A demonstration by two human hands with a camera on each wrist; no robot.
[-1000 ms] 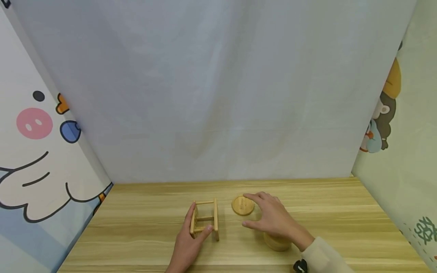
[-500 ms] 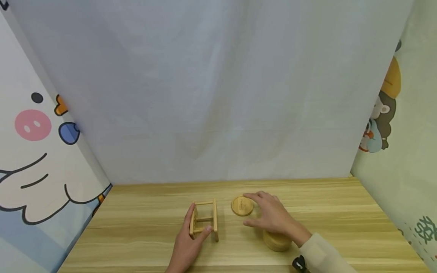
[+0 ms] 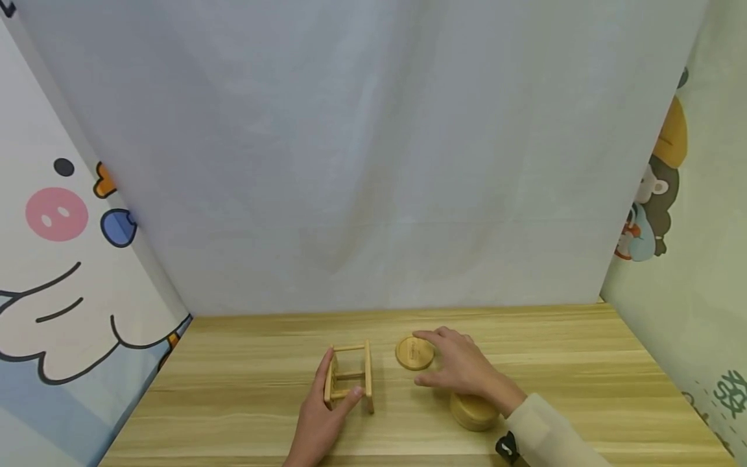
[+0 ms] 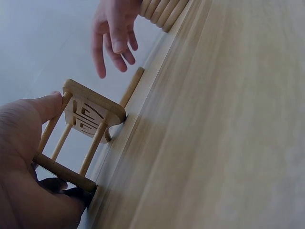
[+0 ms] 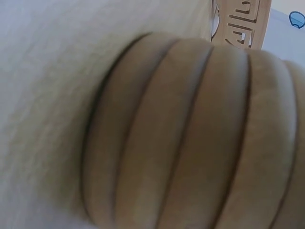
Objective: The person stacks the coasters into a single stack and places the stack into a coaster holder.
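Note:
My left hand (image 3: pixel 321 415) grips a small wooden coaster rack (image 3: pixel 368 376), fingers along its left side and thumb at the near right corner. Cut-out fretwork shows on the rack's end panel (image 4: pixel 90 107) in the left wrist view. Right of it, a round wooden coaster (image 3: pixel 415 353) with faint print lies flat on the table. My right hand (image 3: pixel 461 366) is spread above the table, index fingertip at the coaster's right edge; I cannot tell whether they touch. Beneath that wrist stands a stack of coasters (image 3: pixel 474 414), partly hidden by the hand, its layered edges filling the right wrist view.
The wood-grain table (image 3: pixel 245 370) ends at a pale grey curtain (image 3: pixel 385 194). Cartoon-printed panels stand to the left (image 3: pixel 58 292) and right (image 3: pixel 671 292). A cream sleeve (image 3: pixel 545 425) and a black device (image 3: pixel 507 447) are on the right wrist.
My right hand and sleeve have shifted very slightly left. The left hand keeps its grip on the rack, and the coaster and stack stay where they were.

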